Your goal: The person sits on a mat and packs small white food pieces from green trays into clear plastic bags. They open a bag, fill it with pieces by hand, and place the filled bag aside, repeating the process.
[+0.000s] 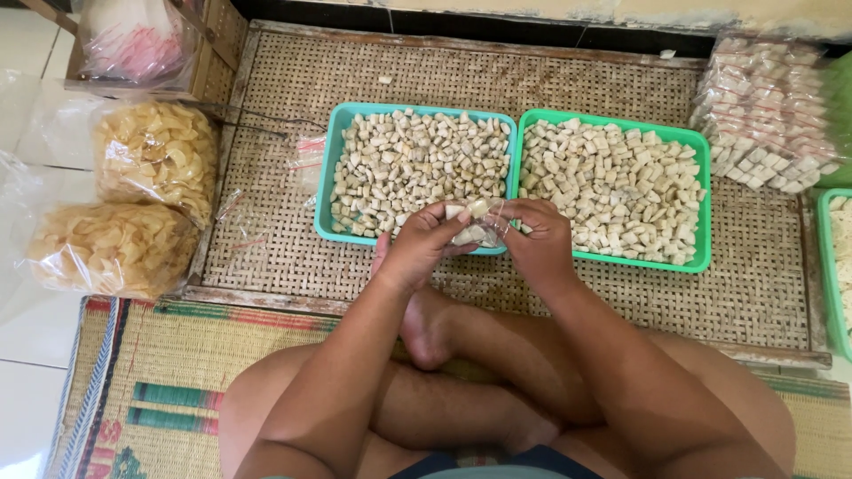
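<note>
Crossed bare legs [497, 390] fill the near edge, resting on a striped woven mat [151, 390]. Far left, two clear bags of pale crisps [133, 200] sit beside a woven rattan board [284, 133]. On that board a teal tray [330, 168] holds small beige cube snacks, and just right of it, touching, a green tray [704, 191] holds more of the same. Over the near rims where the trays meet, the left hand [417, 248] and right hand [537, 235] are together, fingers of both clamped on a small clear plastic bag [479, 226] part filled with cubes. Far right, a stack of filled little packets [768, 111] lies on the board, and another green tray's edge [825, 266] shows
</note>
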